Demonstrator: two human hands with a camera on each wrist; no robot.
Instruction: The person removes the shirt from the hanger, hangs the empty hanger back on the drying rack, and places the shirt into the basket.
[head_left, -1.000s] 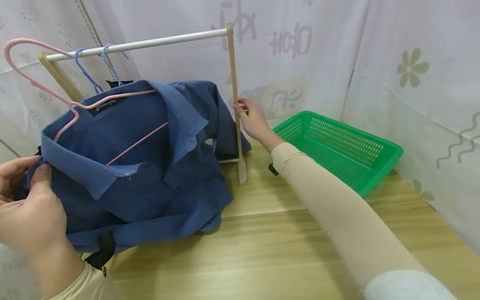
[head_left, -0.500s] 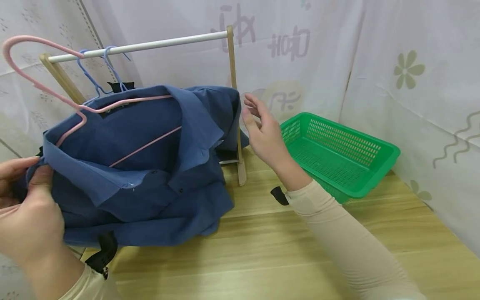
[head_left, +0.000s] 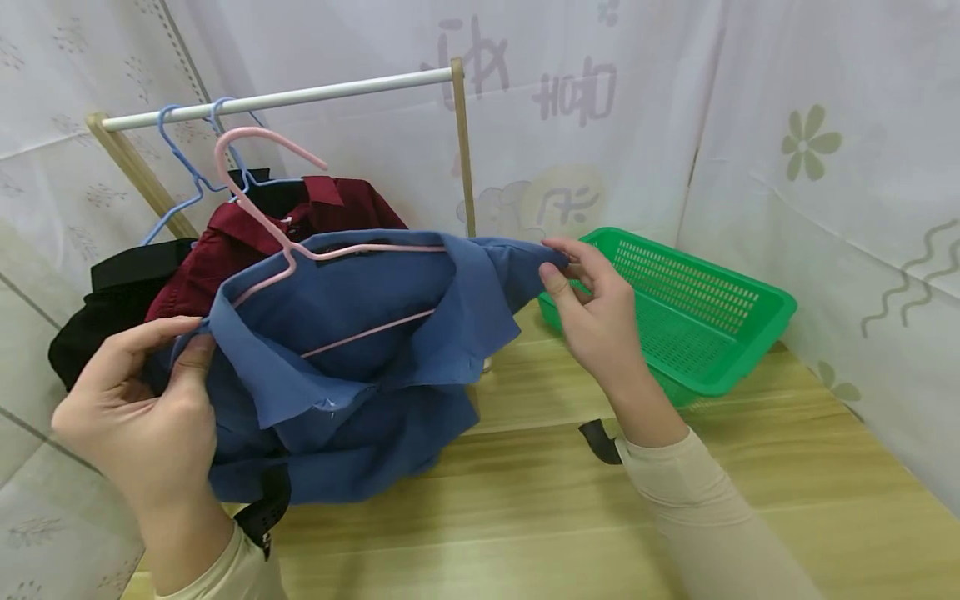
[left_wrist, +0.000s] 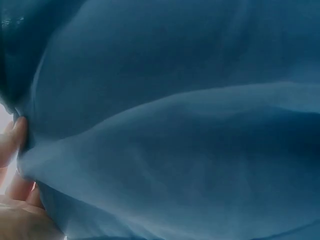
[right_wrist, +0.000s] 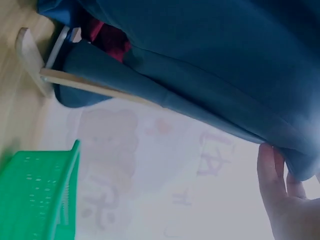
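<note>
A blue collared shirt [head_left: 487, 325] hangs on a pink hanger [head_left: 258, 215] in front of the rack, its collar spread wide. The hanger's hook stands below the rail, apart from it. My left hand [head_left: 153, 408] pinches the shirt's left shoulder between thumb and fingers. On the other side, my right hand [head_left: 600, 317] pinches the right shoulder end. Blue cloth [left_wrist: 165, 150] fills most of the left wrist view, with fingertips at its left edge. In the right wrist view, fingers [right_wrist: 270, 167] grip the cloth's lower edge.
Behind the shirt stands a clothes rack with a white rail [head_left: 360, 88] and wooden legs. A maroon shirt [head_left: 352, 200] and a black garment [head_left: 138, 271] hang there on blue hangers. At the right, a green basket [head_left: 783, 302] sits on the wooden table [head_left: 525, 525].
My right hand has left the rack's post and taken the shirt's right shoulder. Shirt and hanger have moved right and down, away from the rail, uncovering the maroon and black garments.
</note>
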